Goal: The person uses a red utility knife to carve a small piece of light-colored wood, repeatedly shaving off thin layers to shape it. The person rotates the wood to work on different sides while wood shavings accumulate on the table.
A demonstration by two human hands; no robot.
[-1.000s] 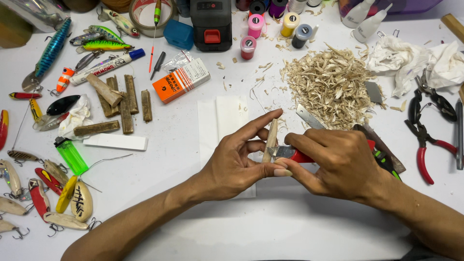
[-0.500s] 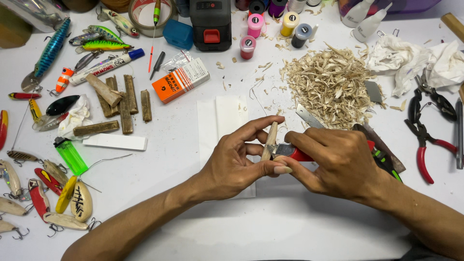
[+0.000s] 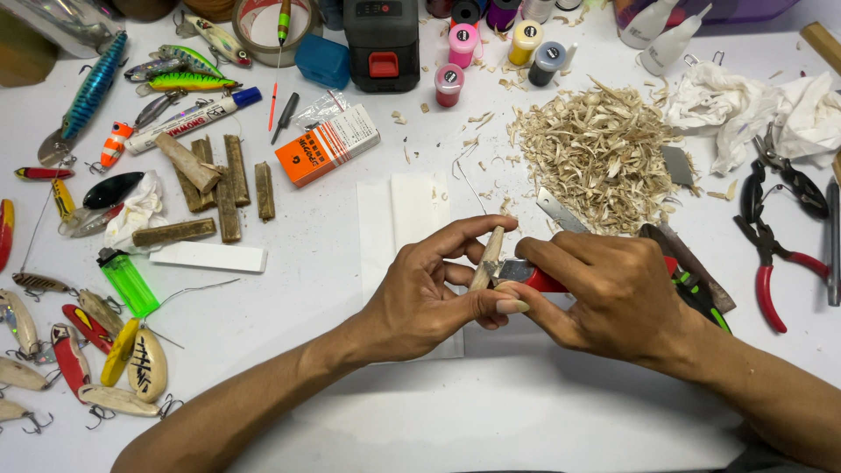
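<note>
My left hand [image 3: 429, 293] pinches a small pale wooden piece [image 3: 486, 258], holding it upright between thumb and fingers above the white table. My right hand [image 3: 604, 293] grips a red-handled knife [image 3: 534, 278], its metal end pressed against the side of the wooden piece. Both hands touch each other at the middle of the view. Most of the knife handle is hidden inside my right fist.
A heap of wood shavings [image 3: 604, 153] lies behind the hands. Red-handled pliers [image 3: 771, 263] rest at the right, wood sticks [image 3: 223, 188], an orange box [image 3: 328, 144] and a green lighter [image 3: 125, 280] at the left, with several fishing lures [image 3: 79, 350] along the left edge.
The wooden piece has turned slightly in my left fingers and the knife has shifted a little along it. Both hands stay in the same place.
</note>
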